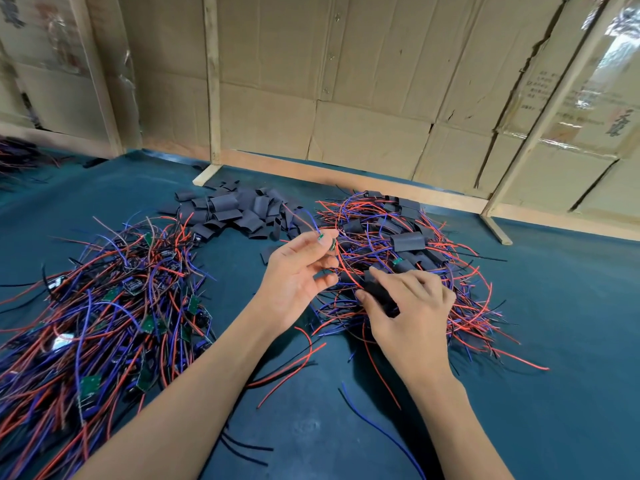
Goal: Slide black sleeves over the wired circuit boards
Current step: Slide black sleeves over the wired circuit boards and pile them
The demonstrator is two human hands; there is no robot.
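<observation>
1. A small green board (325,239) is pinched at the fingertips of the left hand (297,271), its red and blue wires trailing away; it is held above the gap between the piles.
2. A black sleeve (379,293) is gripped by the right hand (408,306), low over the right pile (408,271); whether a board is already inside it cannot be told.
3. The step is judged to be between units: a bare board is readied while a sleeve is handled at the right pile.
4. Next, an open sleeve end would need to be lined up with the board's edge, the wires kept clear, and the sleeve slid along.
5. Loose sleeves (239,213) are heaped at the far centre; bare wired boards (104,306) are massed at the left; sleeved ones lie in the right pile.
6. Everything rests on a dark teal mat (554,375).
7. The far side is closed off by cardboard panels (346,81) on wooden battens (213,81).
</observation>
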